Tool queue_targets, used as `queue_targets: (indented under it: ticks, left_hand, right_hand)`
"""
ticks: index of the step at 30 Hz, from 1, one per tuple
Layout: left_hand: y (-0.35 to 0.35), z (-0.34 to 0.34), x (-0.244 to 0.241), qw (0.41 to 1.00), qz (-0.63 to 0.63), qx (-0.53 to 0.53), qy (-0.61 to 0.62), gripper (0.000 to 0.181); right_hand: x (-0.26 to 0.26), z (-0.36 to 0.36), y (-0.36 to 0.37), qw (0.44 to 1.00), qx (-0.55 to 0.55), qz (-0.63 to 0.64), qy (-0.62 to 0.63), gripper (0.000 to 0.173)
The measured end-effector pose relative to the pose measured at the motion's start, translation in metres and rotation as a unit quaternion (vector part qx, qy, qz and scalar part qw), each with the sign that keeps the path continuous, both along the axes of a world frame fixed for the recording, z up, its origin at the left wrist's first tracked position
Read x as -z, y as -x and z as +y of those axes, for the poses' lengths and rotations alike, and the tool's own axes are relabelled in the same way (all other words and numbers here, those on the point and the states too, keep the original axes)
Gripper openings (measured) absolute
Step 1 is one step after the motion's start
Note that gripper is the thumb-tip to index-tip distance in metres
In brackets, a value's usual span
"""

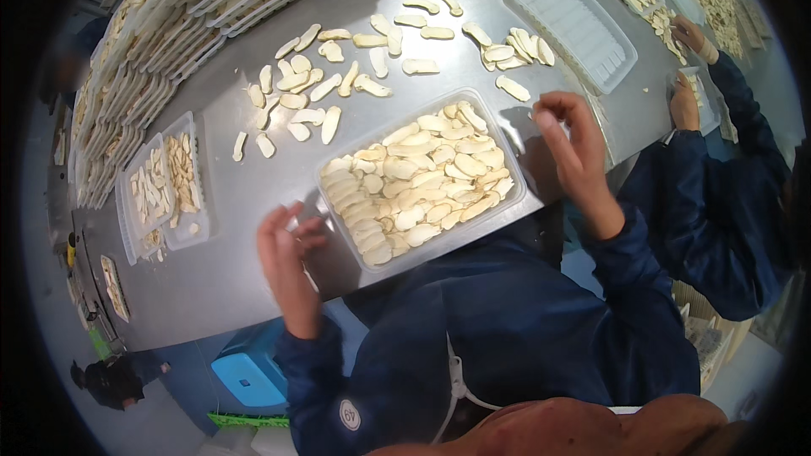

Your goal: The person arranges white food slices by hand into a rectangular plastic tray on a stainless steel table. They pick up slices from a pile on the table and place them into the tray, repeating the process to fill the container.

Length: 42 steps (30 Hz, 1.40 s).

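A clear plastic tray [516, 193] stands in front of me at the table's near edge. Overlapping pale mushroom slices [418, 174] fill it, with a neat row of slices along its left end. My left hand [288, 259] is off the tray's left side, fingers loosely bent and apart, slightly blurred. Beyond the tray's right side, my right hand [573, 145] hovers with its thumb and curled fingers apart; no slice shows in it. Loose mushroom slices [326, 87] lie scattered behind the tray, and a small heap of slices [516, 49] sits further right.
Tall stacks of filled trays [165, 44] rise at the back left of the metal table [222, 253]. Several partly filled trays [184, 228] lie below them. At the back right is an unfilled clear tray [573, 25]. A co-worker's hands [687, 101] handle slices at far right.
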<state>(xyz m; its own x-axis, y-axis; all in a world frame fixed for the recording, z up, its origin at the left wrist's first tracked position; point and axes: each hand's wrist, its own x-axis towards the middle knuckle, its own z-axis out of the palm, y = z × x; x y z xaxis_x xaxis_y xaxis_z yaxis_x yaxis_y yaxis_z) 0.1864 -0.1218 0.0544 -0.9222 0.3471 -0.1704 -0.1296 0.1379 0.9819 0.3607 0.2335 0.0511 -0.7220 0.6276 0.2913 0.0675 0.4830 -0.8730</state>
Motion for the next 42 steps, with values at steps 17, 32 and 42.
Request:
queue_targets:
  ticks: [17,32,42]
  left_hand:
    - [0.151,0.042,0.031,0.952,0.283,-0.110,-0.037,0.029]
    - [0.155,0.048,0.029,0.954,0.278,-0.113,-0.024,0.029]
    - [0.156,0.046,0.035,0.957,0.267,-0.112,-0.025,0.027]
  right_hand:
    - [-0.002,0.111,0.261,0.882,-0.162,-0.265,-0.355,0.028]
    - [-0.008,0.139,0.254,0.943,-0.173,-0.275,-0.066,0.025]
    - [-0.002,0.062,0.177,0.917,-0.325,-0.209,0.103,0.014]
